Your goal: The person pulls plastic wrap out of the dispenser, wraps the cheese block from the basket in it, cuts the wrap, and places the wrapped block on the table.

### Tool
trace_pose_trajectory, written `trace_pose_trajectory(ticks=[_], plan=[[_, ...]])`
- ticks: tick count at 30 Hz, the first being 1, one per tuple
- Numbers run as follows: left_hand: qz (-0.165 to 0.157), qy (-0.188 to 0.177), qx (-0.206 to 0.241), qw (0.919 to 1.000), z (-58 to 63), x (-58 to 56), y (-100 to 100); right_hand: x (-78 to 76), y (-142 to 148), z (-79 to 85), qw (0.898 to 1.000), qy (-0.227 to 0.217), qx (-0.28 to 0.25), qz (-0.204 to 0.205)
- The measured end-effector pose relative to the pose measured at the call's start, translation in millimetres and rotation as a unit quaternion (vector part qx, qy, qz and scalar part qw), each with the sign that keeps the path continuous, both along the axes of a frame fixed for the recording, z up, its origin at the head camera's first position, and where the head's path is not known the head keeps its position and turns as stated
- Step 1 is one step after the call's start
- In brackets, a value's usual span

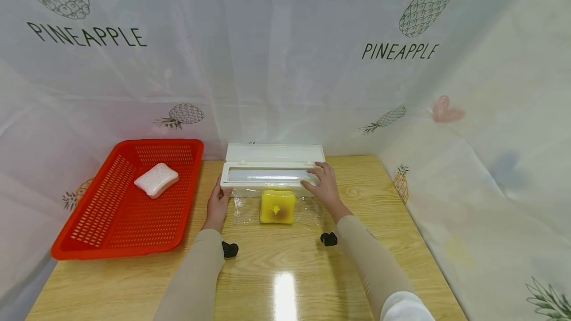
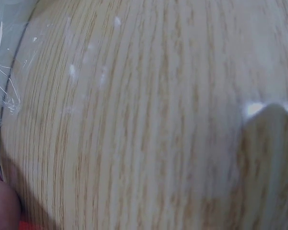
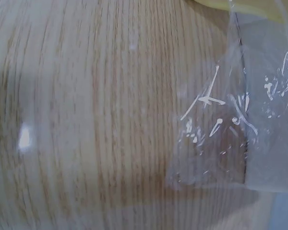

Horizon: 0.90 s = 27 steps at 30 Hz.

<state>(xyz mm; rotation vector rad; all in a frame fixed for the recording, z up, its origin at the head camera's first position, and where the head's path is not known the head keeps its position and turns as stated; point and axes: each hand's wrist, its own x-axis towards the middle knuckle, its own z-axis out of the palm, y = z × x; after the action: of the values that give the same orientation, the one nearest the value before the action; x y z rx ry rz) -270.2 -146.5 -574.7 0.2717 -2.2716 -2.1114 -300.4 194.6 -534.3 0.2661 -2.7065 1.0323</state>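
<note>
A white cling film dispenser [image 1: 267, 186] lies across the far part of the table with its lid [image 1: 274, 152] raised and the film roll [image 1: 267, 175] showing inside. My left hand [image 1: 217, 206] holds the dispenser's left end. Over its right end, my right hand [image 1: 327, 187] has its fingers spread, fingertips at the front rim of the opening. Clear film [image 3: 209, 120] hangs off the front onto the table. A yellow toast-shaped piece [image 1: 277, 207] with a brown patch lies at the film, against the front of the dispenser. Only a fingertip [image 2: 2, 206] shows in the left wrist view.
A red plastic basket [image 1: 189, 212] stands on the left of the table with a white pillow-shaped piece [image 1: 157, 180] in it. The wooden table [image 1: 254, 281] ends at a pineapple-print curtain [image 1: 276, 63] behind and on the right. The wrist cameras [image 1: 329, 239] stick out by the sleeves.
</note>
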Motion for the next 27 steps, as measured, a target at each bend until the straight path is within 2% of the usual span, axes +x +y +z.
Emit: trace_pose_trajectory(ticks=[4, 7, 9, 12, 15, 18, 21, 25, 27], plan=[[0.001, -0.002, -0.005, 1.0000, -1.1, -0.2, 0, -0.1, 0, -5.5, 0.999, -0.035, -0.012, -0.031], [0.005, 0.002, -0.005, 1.0000, -0.4, -0.4, -1, -1.9, 0, -10.4, 0.998, -0.043, -0.023, -0.042], [0.005, 0.005, -0.001, 1.0000, 0.7, 0.0, 0, -2.5, 0, -13.8, 0.997, -0.041, -0.041, -0.045], [0.000, 0.006, 0.005, 1.0000, 0.4, -0.4, -1, -0.6, 4, -18.2, 0.993, -0.045, -0.097, -0.045], [-0.006, 0.009, 0.011, 0.9999, -0.6, -1.9, 0, 2.5, 12, -21.2, 0.983, -0.055, -0.172, -0.041], [-0.011, 0.009, 0.012, 0.9998, -1.2, -2.4, 1, 4.6, 18, -23.3, 0.967, -0.066, -0.245, -0.033], [-0.014, 0.007, 0.008, 0.9998, -2.5, -2.6, 1, 6.3, 21, -26.6, 0.955, -0.073, -0.286, -0.030], [-0.006, 0.003, -0.001, 1.0000, -3.6, -2.8, -1, 9.3, 19, -32.3, 0.940, -0.106, -0.319, -0.056], [-0.004, 0.002, -0.002, 1.0000, -3.8, -2.6, -2, 10.1, 18, -34.5, 0.928, -0.119, -0.345, -0.070]])
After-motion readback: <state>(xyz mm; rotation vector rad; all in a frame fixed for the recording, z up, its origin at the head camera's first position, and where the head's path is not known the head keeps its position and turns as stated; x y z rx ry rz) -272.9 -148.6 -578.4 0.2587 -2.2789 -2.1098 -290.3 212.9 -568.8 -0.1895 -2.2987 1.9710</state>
